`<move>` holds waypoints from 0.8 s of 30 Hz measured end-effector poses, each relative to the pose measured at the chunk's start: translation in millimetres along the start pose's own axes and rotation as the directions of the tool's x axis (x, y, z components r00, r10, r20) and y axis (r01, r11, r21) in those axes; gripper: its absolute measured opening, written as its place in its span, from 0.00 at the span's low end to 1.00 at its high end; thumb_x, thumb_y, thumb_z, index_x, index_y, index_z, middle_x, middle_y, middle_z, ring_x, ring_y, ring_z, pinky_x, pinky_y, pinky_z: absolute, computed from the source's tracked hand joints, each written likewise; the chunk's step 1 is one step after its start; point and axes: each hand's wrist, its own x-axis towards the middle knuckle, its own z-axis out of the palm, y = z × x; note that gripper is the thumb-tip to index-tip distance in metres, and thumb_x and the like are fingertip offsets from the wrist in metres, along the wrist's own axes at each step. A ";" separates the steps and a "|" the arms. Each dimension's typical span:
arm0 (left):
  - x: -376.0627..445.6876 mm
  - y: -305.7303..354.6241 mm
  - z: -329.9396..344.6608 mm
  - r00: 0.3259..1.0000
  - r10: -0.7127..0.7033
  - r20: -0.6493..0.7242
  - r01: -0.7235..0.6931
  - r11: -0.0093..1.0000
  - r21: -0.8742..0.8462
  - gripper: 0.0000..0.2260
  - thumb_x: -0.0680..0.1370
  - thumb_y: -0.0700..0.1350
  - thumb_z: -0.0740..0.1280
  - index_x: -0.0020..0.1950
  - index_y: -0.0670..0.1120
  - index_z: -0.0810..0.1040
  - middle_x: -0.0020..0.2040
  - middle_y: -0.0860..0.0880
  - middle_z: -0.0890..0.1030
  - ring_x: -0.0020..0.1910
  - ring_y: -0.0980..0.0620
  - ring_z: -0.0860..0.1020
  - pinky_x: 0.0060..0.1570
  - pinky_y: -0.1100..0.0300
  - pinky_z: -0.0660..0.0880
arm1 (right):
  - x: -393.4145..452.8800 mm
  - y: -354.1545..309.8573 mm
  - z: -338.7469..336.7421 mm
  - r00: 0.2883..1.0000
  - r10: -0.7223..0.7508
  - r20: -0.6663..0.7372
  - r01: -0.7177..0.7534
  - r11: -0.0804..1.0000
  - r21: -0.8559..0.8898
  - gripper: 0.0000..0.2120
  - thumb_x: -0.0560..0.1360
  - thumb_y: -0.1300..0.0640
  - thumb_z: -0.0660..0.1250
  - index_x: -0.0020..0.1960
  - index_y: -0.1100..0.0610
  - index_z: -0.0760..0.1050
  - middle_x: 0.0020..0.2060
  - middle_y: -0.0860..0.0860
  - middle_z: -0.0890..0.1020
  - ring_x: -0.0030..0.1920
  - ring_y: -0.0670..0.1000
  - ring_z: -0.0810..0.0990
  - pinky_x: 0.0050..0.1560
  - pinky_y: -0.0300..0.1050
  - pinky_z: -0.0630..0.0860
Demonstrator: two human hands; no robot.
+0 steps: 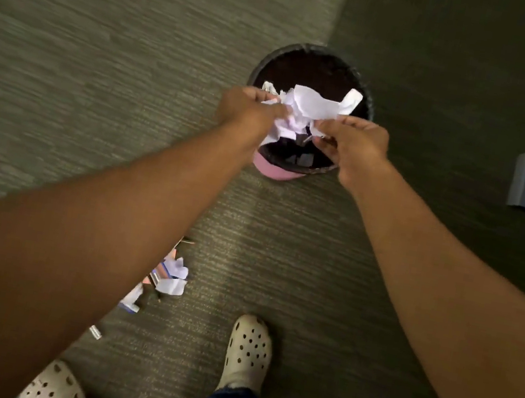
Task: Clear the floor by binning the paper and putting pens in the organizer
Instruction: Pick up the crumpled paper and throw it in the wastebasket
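The crumpled white paper [304, 108], looking light and soft, is hanging over the round pink bin [276, 170]; left hand [248, 109] and right hand [350, 144] are pinching its edges.

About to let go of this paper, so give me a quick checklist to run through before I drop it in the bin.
1. Crumpled paper directly over the bin opening: ok.
2. Left hand and right hand both gripping the paper: ok.
3. Room in the bin: ok, dark space shows below the paper.
4. Floor cleared: not ok, paper scraps lie by the left arm.
5. Pens picked up: cannot tell; the items among the scraps are blurred.
6. Organizer within reach: cannot tell, none in view.
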 end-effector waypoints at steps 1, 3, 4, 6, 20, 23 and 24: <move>5.6 3.5 8.6 0.999 -0.041 0.022 0.041 0.999 0.001 0.09 0.72 0.42 0.80 0.41 0.46 0.79 0.40 0.46 0.84 0.30 0.50 0.83 0.32 0.56 0.82 | 10.3 -2.2 -1.8 1.000 0.028 -0.014 -0.028 1.000 -0.012 0.14 0.71 0.74 0.76 0.55 0.68 0.79 0.46 0.62 0.84 0.37 0.54 0.85 0.34 0.40 0.83; 10.1 10.5 20.6 0.986 -0.127 0.109 0.135 0.989 -0.064 0.10 0.79 0.49 0.73 0.52 0.44 0.80 0.48 0.45 0.83 0.36 0.49 0.84 0.31 0.52 0.84 | 22.8 -8.0 -4.2 0.997 0.073 -0.006 -0.073 0.996 -0.043 0.11 0.73 0.72 0.75 0.53 0.66 0.79 0.45 0.60 0.83 0.39 0.55 0.84 0.34 0.44 0.84; 11.9 13.3 22.6 0.974 -0.162 0.159 0.175 0.982 -0.074 0.15 0.81 0.53 0.69 0.61 0.44 0.78 0.55 0.46 0.81 0.43 0.46 0.84 0.34 0.48 0.85 | 29.7 -9.4 -6.1 0.996 0.092 -0.009 -0.092 0.994 -0.066 0.11 0.74 0.70 0.75 0.54 0.66 0.80 0.46 0.58 0.82 0.41 0.56 0.84 0.34 0.46 0.85; 13.1 16.4 22.5 0.954 -0.201 0.222 0.219 0.974 -0.063 0.24 0.83 0.59 0.62 0.75 0.48 0.70 0.62 0.48 0.75 0.48 0.44 0.81 0.36 0.44 0.85 | 27.0 -14.9 -6.3 0.993 0.116 -0.009 -0.116 0.985 -0.129 0.13 0.75 0.66 0.74 0.60 0.65 0.80 0.50 0.58 0.79 0.44 0.60 0.85 0.34 0.51 0.85; -22.5 -105.6 -148.4 0.996 -0.039 0.086 0.032 0.996 0.083 0.06 0.82 0.44 0.67 0.50 0.50 0.83 0.47 0.47 0.84 0.51 0.53 0.81 0.49 0.47 0.84 | -25.9 139.2 23.9 0.997 0.028 0.071 0.004 0.907 -0.420 0.06 0.78 0.63 0.70 0.44 0.56 0.81 0.37 0.52 0.84 0.31 0.46 0.82 0.33 0.44 0.83; -35.5 -170.2 -216.8 0.997 -0.072 -0.020 0.075 0.970 0.232 0.06 0.81 0.41 0.68 0.51 0.48 0.84 0.48 0.44 0.84 0.48 0.51 0.80 0.48 0.49 0.83 | -50.1 212.4 50.7 0.977 0.034 0.209 0.099 0.802 -0.589 0.10 0.77 0.64 0.71 0.41 0.52 0.81 0.35 0.47 0.83 0.35 0.47 0.81 0.32 0.44 0.83; -39.7 -194.2 -238.3 0.995 -0.086 -0.051 0.097 0.952 0.290 0.06 0.80 0.40 0.68 0.53 0.46 0.85 0.48 0.42 0.84 0.46 0.50 0.80 0.48 0.50 0.83 | -56.9 237.8 59.9 0.960 0.038 0.276 0.156 0.748 -0.646 0.08 0.76 0.65 0.72 0.41 0.53 0.81 0.36 0.47 0.83 0.37 0.48 0.82 0.35 0.46 0.83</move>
